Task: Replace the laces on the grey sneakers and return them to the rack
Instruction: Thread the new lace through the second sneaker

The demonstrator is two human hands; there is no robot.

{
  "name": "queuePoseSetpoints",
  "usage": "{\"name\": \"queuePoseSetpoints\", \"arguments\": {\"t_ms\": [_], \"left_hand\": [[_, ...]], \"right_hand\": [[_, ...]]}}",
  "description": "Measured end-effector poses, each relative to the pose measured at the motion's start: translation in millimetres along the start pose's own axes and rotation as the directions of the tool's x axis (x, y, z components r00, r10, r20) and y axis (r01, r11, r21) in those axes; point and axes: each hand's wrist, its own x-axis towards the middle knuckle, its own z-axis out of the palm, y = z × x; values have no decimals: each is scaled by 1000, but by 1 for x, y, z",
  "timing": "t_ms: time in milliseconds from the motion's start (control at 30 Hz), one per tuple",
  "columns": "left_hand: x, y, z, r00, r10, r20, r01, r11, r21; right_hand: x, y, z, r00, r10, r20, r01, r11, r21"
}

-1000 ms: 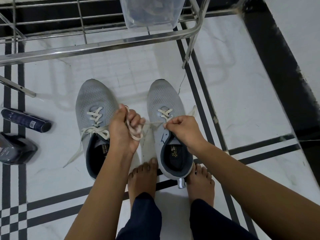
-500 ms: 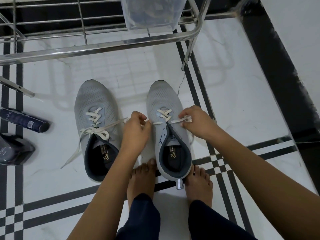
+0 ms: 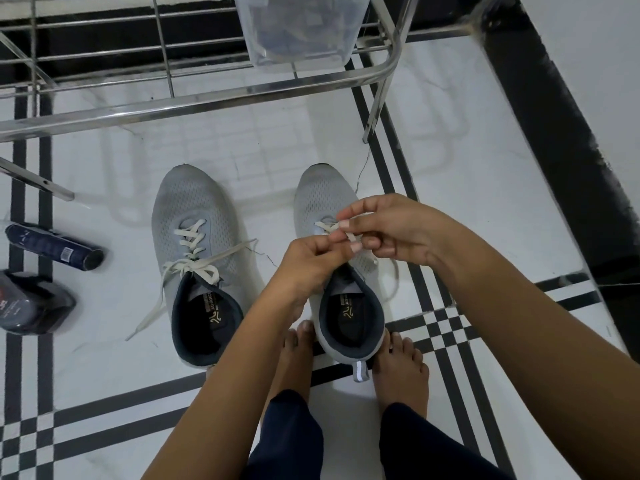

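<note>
Item count: two grey sneakers, two cream laces, two hands, two bare feet, one metal rack.

Location: both sneakers stand sole-down on the white floor [image 3: 485,202], side by side and apart, in front of the rack [image 3: 207,98]. Neither sneaker is on the rack.

Orientation: the long axis of each sneaker runs from the person toward the rack. Both toes point at the rack and both heels point at the person. The two axes are roughly parallel.

Left-side sneaker [image 3: 197,209]: its lace [image 3: 194,265] is threaded through the eyelets, and the loose ends trail across the floor on both sides. No hand touches it.

Right-side sneaker [image 3: 322,195]: its heel sits between the left foot [image 3: 294,358] and the right foot [image 3: 401,368], touching or just beside the toes. Its lace [image 3: 327,226] is threaded at the lowest eyelets only. One slack length curves over the outer side of the shoe.

Left hand [image 3: 308,268]: fingers curled, thumb and forefinger pinching the lace above the tongue.

Right hand [image 3: 391,233]: thumb and fingertips pinching the same lace just beside the left hand, the remaining fingers loosely bent.

Other items: one clear plastic container [image 3: 298,26] stands on the rack. One dark blue can [image 3: 55,247] lies on its side on the floor at far left. One dark packet [image 3: 31,306] lies near it.
</note>
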Motion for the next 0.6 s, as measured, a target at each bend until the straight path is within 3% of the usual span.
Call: {"name": "queuePoseSetpoints", "arguments": {"t_ms": [167,300,333,400,467,533,600], "left_hand": [[7,-6,-7,996,-65,-60,61,996,-62],[6,3,-16,999,-47,-26,39,967,-252],[5,4,-19,999,-19,-29,13,978,-210],[6,2,-26,996,53,-66,-47,995,86],[7,4,-28,993,106,-45,-83,929,360],[9,9,-29,994,109,4,-99,888,448],[6,16,-34,995,102,24,-101,879,467]], "right_hand": [[3,4,-5,998,14,-55,-9,996,91],[5,10,-10,975,-19,-222,-31,975,-219],[3,10,-9,975,-46,-215,-23,952,-305],[-3,4,-7,984,-117,-138,44,894,-446],[-9,-6,-2,991,-136,7,117,826,-552],[-11,-15,3,983,-89,161,171,764,-622],[-9,-17,3,974,-69,216,193,751,-631]]}}
